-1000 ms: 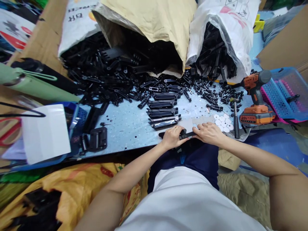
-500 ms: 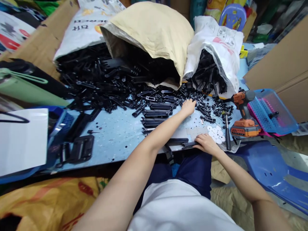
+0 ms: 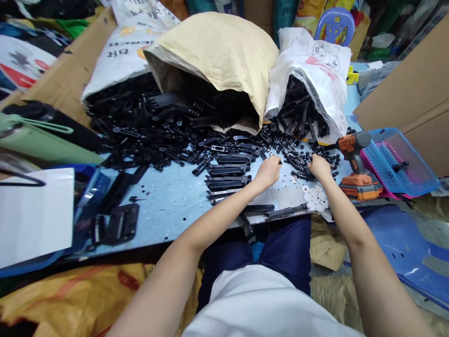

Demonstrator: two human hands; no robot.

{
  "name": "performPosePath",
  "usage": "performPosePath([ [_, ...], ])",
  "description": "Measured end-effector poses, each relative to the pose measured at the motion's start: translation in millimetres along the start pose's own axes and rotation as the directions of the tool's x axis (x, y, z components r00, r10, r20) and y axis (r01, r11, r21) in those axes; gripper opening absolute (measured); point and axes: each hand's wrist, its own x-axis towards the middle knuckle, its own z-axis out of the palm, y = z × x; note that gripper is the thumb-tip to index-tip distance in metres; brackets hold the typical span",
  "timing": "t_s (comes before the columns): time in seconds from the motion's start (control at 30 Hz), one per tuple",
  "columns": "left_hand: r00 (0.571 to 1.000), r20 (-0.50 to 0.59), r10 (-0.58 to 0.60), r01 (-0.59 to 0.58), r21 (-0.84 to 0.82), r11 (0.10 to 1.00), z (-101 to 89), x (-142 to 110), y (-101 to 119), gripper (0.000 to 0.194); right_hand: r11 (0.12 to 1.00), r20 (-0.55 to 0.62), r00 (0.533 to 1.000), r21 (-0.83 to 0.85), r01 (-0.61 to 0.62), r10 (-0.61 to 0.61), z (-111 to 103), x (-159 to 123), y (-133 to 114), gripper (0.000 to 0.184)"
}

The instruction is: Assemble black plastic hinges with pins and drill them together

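Note:
My left hand (image 3: pixel 269 171) is closed, with a small dark piece (image 3: pixel 280 163) showing at its fingertips, just above the table near the loose hardware. Over the pile of screws and small black parts (image 3: pixel 297 154), my right hand (image 3: pixel 320 168) reaches in with fingers bent together; what they grip is hidden. Left of my left hand, several long black plastic arms (image 3: pixel 229 169) lie stacked in a row. Another long black arm (image 3: pixel 286 213) rests along the table's front edge. White round discs (image 3: pixel 315 197) lie below my right hand.
An orange cordless drill (image 3: pixel 358 164) stands at the right beside a blue plastic basket (image 3: pixel 403 164). Behind are a beige sack (image 3: pixel 217 51) and a white sack (image 3: pixel 312 61), both with black parts. A blue chair (image 3: pixel 400 248) is at the right.
My right hand has left the black arm at the front edge and moved up to the screw pile. My left hand has drawn back slightly toward me and left.

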Motion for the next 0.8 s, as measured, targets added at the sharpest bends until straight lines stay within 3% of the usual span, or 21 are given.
performPosePath([
  [0.07, 0.983, -0.108, -0.147, 0.105, -0.327, 0.939, -24.0, -45, -17, 0.013, 0.999, -0.004, 0.999, 0.034, 0.038, -0.038, 7, -2, 2, 0.034],
  [0.1, 0.959, -0.093, -0.268, 0.188, -0.5, 0.845, -35.3, -68, -27, 0.013, 0.997, -0.01, 0.999, 0.062, 0.054, -0.054, 10, -3, 4, 0.036],
  [0.17, 0.871, 0.053, -0.489, 0.343, -0.777, 0.528, -53.0, -110, -45, 0.021, 0.988, -0.044, 0.996, 0.131, 0.078, -0.073, 16, -5, 9, 0.036],
  [0.23, 0.778, 0.22, -0.588, 0.411, -0.887, 0.211, -61.0, -141, -55, 0.031, 0.972, -0.124, 0.989, 0.206, 0.11, -0.085, 18, -7, 11, 0.031],
  [0.27, 0.743, 0.283, -0.607, 0.422, -0.902, 0.096, -61.3, -151, -57, 0.035, 0.961, -0.174, 0.981, 0.247, 0.125, -0.083, 18, -9, 10, 0.028],
  [0.33, 0.698, 0.361, -0.619, 0.433, -0.901, -0.038, -56.9, -163, -57, 0.038, 0.928, -0.268, 0.961, 0.337, 0.161, -0.069, 14, -14, 5, 0.023],
  [0.43, 0.676, 0.4, -0.619, 0.439, -0.893, -0.098, -47.7, -164, -51, 0.037, 0.858, -0.361, 0.927, 0.439, 0.265, -0.101, 5, -30, -11, 0.015],
  [0.57, 0.697, 0.36, -0.621, 0.443, -0.896, -0.022, -44.5, -160, -48, 0.031, 0.723, -0.432, 0.842, 0.463, 0.513, -0.322, -6, -64, -34, 0.013],
  [0.67, 0.724, 0.344, -0.598, 0.472, -0.879, 0.065, -46.0, -158, -47, 0.026, 0.613, -0.384, 0.805, 0.522, 0.593, -0.452, -9, -90, -48, 0.016],
  [0.8, 0.742, 0.335, -0.58, 0.476, -0.873, 0.104, -45.6, -155, -46, 0.023, 0.539, -0.261, 0.796, 0.618, 0.573, -0.546, -10, -117, -56, 0.017],
])
